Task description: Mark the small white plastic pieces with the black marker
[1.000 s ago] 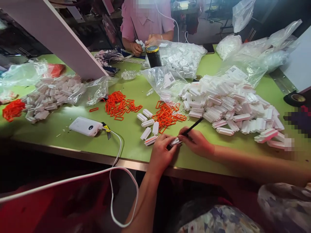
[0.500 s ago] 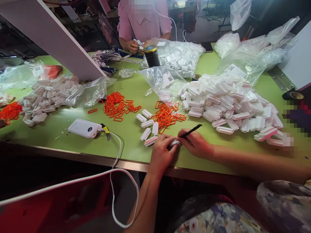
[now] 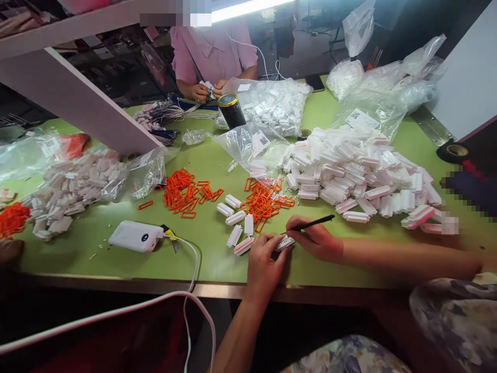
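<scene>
My left hand (image 3: 264, 263) pinches a small white plastic connector (image 3: 284, 242) just above the green table's (image 3: 209, 248) front edge. My right hand (image 3: 316, 240) grips a thin black stick tool (image 3: 313, 223), whose near tip meets the connector. Both hands are closed. A few white connectors (image 3: 236, 220) lie just left of my left hand. Loose orange plastic clips (image 3: 264, 199) are heaped right behind the hands.
A big pile of white connectors (image 3: 357, 171) fills the right side, with plastic bags (image 3: 272, 103) behind. More orange clips (image 3: 182, 189) and a bagged pile (image 3: 77, 181) lie left. A white power bank (image 3: 135, 236) with cable sits front left. A person in pink (image 3: 212, 57) works opposite, by a black can (image 3: 232, 110).
The view has tilted up, so the table appears lower. My hands keep the same hold; the black tool now lies flatter, pointing more to the right.
</scene>
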The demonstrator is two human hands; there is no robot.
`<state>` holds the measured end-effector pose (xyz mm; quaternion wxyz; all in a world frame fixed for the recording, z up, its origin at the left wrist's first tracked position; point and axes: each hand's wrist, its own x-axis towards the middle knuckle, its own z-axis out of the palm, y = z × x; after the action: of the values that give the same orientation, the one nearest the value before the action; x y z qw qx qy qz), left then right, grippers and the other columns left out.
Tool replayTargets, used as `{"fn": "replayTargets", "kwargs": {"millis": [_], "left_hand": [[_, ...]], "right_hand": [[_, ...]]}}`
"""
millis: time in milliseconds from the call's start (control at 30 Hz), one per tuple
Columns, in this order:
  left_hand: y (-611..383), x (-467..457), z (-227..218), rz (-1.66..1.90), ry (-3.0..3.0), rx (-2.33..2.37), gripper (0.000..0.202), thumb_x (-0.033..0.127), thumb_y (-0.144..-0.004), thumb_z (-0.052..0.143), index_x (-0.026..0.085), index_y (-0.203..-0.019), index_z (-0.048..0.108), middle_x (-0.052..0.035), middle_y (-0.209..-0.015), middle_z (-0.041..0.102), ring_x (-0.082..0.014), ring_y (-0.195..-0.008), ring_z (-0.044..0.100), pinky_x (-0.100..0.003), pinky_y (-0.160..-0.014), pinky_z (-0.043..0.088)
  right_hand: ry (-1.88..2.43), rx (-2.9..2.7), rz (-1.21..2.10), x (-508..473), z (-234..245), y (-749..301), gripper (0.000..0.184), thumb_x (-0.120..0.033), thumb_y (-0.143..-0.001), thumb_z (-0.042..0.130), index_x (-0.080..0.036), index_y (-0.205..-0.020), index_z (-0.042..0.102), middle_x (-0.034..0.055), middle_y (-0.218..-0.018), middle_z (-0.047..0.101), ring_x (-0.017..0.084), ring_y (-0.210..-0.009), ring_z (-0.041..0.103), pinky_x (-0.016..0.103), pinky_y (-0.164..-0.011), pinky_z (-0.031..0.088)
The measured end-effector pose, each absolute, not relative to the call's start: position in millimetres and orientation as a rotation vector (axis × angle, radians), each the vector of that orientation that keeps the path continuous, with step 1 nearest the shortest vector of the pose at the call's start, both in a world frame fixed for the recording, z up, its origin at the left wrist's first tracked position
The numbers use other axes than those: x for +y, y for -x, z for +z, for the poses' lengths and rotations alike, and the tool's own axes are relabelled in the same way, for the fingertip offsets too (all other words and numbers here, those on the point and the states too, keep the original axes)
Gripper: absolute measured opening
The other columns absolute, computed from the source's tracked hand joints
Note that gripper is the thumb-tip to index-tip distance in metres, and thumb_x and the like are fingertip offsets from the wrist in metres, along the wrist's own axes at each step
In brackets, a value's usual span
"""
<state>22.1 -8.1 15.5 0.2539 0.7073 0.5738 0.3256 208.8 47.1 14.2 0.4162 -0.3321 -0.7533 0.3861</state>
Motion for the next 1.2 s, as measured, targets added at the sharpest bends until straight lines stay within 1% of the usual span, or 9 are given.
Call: {"fn": "replayTargets", "kwargs": {"millis": [100,200,400,467,567,633,733,967,1200], "left_hand": [[-22,-8,15,0.862,-1.931,1.553,0.02,0.023,-0.092,0.072,0.025,-0.112,0.077,-0.0047,-0.1,0.07,-0.0221,-0.097,0.066,-0.036,-0.088,0.053],[-23,-6,13,0.89,-1.947,1.542,0.024,0.024,-0.091,0.075,0.025,-0.114,0.076,-0.0048,-0.101,0.07,-0.0223,-0.098,0.066,-0.037,-0.09,0.054],[-21,-2,7,0.96,-1.965,1.516,0.032,0.02,-0.088,0.074,0.023,-0.121,0.074,-0.0053,-0.105,0.07,-0.0223,-0.101,0.067,-0.039,-0.094,0.055],[-20,-1,5,0.991,-1.964,1.506,0.032,0.02,-0.088,0.074,0.022,-0.12,0.074,-0.0062,-0.107,0.07,-0.0225,-0.102,0.067,-0.04,-0.096,0.055],[-20,0,2,1.025,-1.956,1.507,0.024,0.019,-0.089,0.073,0.019,-0.113,0.076,-0.0072,-0.105,0.071,-0.0223,-0.101,0.068,-0.039,-0.095,0.055],[-20,0,1,1.021,-1.954,1.511,0.02,0.019,-0.09,0.073,0.019,-0.109,0.077,-0.0068,-0.103,0.071,-0.0218,-0.099,0.067,-0.038,-0.093,0.056],[-20,2,-1,1.009,-1.954,1.51,0.021,0.019,-0.09,0.073,0.019,-0.11,0.077,-0.0065,-0.102,0.071,-0.0215,-0.098,0.067,-0.037,-0.091,0.055],[-19,5,-8,1.052,-1.976,1.483,0.019,0.019,-0.088,0.076,0.02,-0.107,0.078,-0.0059,-0.097,0.07,-0.0217,-0.094,0.066,-0.035,-0.087,0.054],[-19,5,-9,1.069,-1.983,1.478,0.018,0.019,-0.089,0.075,0.021,-0.107,0.078,-0.0055,-0.097,0.07,-0.0219,-0.094,0.066,-0.035,-0.086,0.054]], "right_hand": [[0.834,-1.851,0.982,49,14,-211,0.017,-0.034,-0.105,0.052,-0.022,-0.096,0.061,0.004,-0.087,0.066,0.019,-0.078,0.062,0.032,-0.073,0.055],[0.864,-1.829,0.982,49,13,-212,0.02,-0.038,-0.106,0.052,-0.022,-0.097,0.061,0.0044,-0.088,0.066,0.019,-0.081,0.064,0.033,-0.076,0.056],[0.977,-1.763,0.847,49,10,-206,0.029,-0.046,-0.105,0.049,-0.023,-0.091,0.059,0.0033,-0.082,0.066,0.019,-0.075,0.063,0.033,-0.072,0.055],[0.997,-1.771,0.86,50,9,-205,0.029,-0.048,-0.104,0.048,-0.023,-0.091,0.057,0.0032,-0.081,0.067,0.02,-0.075,0.064,0.033,-0.072,0.055],[1.005,-1.759,0.957,51,8,-204,0.029,-0.049,-0.102,0.048,-0.024,-0.088,0.055,0.0011,-0.076,0.065,0.019,-0.069,0.063,0.03,-0.066,0.053],[0.994,-1.743,1.026,50,8,-205,0.03,-0.049,-0.101,0.048,-0.024,-0.087,0.053,-0.0004,-0.072,0.062,0.018,-0.066,0.06,0.028,-0.062,0.051],[0.977,-1.742,1.059,48,9,-207,0.029,-0.048,-0.1,0.049,-0.023,-0.086,0.053,-0.001,-0.071,0.06,0.017,-0.065,0.058,0.028,-0.062,0.05],[0.991,-1.803,1.029,48,5,-209,0.029,-0.047,-0.1,0.05,-0.024,-0.084,0.055,0.0013,-0.074,0.064,0.019,-0.07,0.061,0.031,-0.069,0.052],[0.987,-1.877,0.96,51,0,-208,0.025,-0.043,-0.101,0.049,-0.025,-0.083,0.053,0.0013,-0.073,0.062,0.02,-0.068,0.059,0.031,-0.066,0.049]]}}
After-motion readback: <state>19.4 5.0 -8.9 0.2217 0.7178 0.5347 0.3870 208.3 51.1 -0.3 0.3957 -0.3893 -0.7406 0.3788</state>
